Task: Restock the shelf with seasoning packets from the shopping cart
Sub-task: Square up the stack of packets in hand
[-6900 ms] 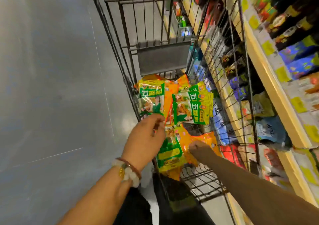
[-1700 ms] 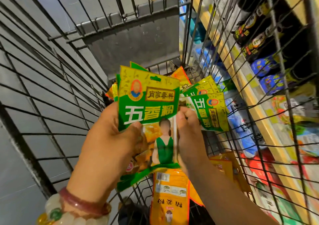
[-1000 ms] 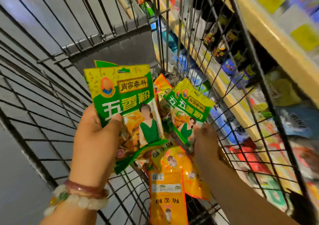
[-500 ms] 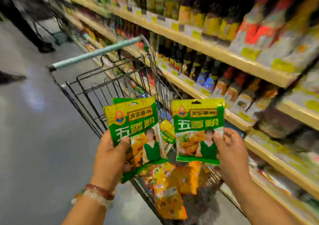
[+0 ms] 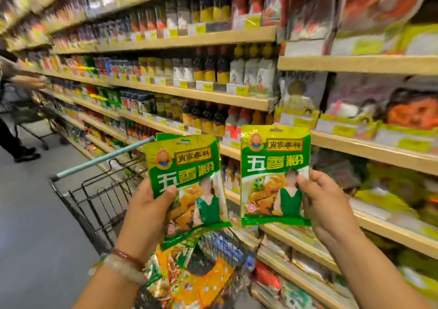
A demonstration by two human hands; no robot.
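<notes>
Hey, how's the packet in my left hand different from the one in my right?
The left packet tilts to the left; the right packet stands nearly upright. The left packet fronts a small stack, with another green edge behind its top; the right packet looks single. The left hand pinches its packet at the lower left edge, the right hand at the right edge. Both share the same green and yellow design.
</notes>
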